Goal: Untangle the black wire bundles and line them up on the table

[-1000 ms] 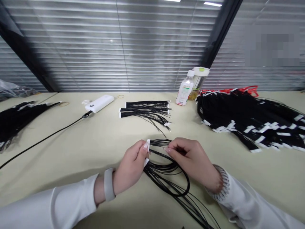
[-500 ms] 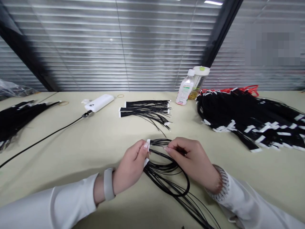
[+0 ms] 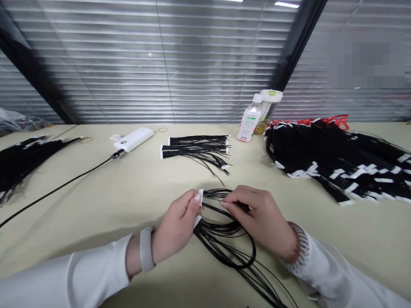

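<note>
My left hand (image 3: 180, 224) pinches a white connector (image 3: 201, 197) at the left end of a bundle of thin black wires. A second white connector (image 3: 197, 220) sits just below, at that hand's fingers. From these, the black wires (image 3: 224, 252) loop to the right and trail toward the bottom edge. Thumb and forefinger of my right hand (image 3: 257, 214) close on some wires of the upper bundle, a short way right of the connector. Its other fingers are curled and partly hidden.
Behind my hands lie small black wire bundles (image 3: 199, 147). A white power bank (image 3: 134, 139) with a black cable is at left. A bottle (image 3: 249, 119) and a cup (image 3: 268, 112) stand at the back. Large wire piles lie right (image 3: 321, 154) and far left (image 3: 28, 160).
The fingertips of my right hand have shifted slightly along the upper wires. My left hand keeps its pinch on the connector, almost unmoved.
</note>
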Demonstrator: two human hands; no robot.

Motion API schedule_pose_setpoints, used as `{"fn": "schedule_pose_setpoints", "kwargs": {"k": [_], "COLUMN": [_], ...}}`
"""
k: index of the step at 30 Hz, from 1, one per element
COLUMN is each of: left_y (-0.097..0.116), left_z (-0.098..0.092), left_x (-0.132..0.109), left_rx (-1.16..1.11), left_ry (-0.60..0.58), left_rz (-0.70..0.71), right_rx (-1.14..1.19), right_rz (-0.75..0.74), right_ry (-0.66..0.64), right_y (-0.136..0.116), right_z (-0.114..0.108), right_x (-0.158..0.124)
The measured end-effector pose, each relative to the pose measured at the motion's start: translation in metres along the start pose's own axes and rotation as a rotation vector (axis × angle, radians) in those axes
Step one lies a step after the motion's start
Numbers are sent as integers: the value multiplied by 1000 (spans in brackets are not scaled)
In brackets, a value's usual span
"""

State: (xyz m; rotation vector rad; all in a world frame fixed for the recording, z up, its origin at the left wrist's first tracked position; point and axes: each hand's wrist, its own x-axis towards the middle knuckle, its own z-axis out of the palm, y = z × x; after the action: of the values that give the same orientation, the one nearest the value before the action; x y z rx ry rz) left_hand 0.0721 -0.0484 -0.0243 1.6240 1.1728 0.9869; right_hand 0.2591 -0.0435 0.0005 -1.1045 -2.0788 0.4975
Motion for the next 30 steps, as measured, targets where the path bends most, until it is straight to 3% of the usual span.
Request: {"fn": "schedule_pose_setpoints", "kwargs": {"k": [15,19,24,26,30], "left_y": [4,2,2,3,3], "left_z": [0,-1,-1,-1,-1], "left_x": [1,2,4,4,3], "left_rx": [110,60,49,53,50], "left_ry": [-88,-15,139,183,217], "left_rz": [61,30,-31,-41,-39], "right_rx": [-55,-125,-219,-257,-180], "right_rz": [-84,-51,-128,-158,-20], "right_ry": [-85,-72,135,67,-296], "right_y": [0,1,-3,-5,-8], "right_z": [1,-1,-11,-14,-10], "right_x": [-1,-1,-2,-4,-5]}}
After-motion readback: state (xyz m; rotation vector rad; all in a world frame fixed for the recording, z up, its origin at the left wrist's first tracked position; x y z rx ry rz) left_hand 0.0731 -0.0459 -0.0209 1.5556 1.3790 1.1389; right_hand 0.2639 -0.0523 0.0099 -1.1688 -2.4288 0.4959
